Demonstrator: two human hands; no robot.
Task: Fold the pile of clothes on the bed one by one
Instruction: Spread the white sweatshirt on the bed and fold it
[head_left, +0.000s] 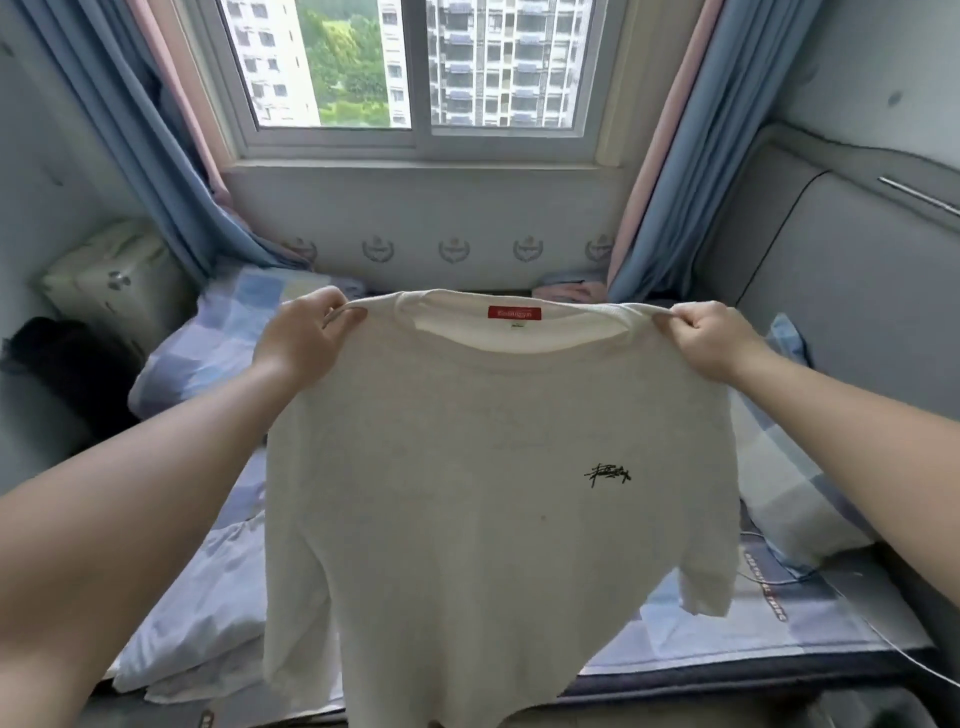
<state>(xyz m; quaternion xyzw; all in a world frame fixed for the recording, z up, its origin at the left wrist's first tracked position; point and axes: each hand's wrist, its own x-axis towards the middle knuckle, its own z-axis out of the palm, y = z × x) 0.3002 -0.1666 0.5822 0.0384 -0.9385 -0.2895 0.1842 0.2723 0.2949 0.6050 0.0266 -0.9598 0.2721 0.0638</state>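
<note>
White T-shirt, held up in the air over the bed, left hand and right hand each pinching a shoulder; step: spreading out; next, likely: lay flat, fold sleeves inward.

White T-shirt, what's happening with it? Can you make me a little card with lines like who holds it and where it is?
thing: white T-shirt
held by: left hand and right hand, each gripping one shoulder
position: hanging spread out in the air above the bed
marks: red label inside the collar, small black logo on the chest
folded: not yet
behind: window with blue curtains
</note>
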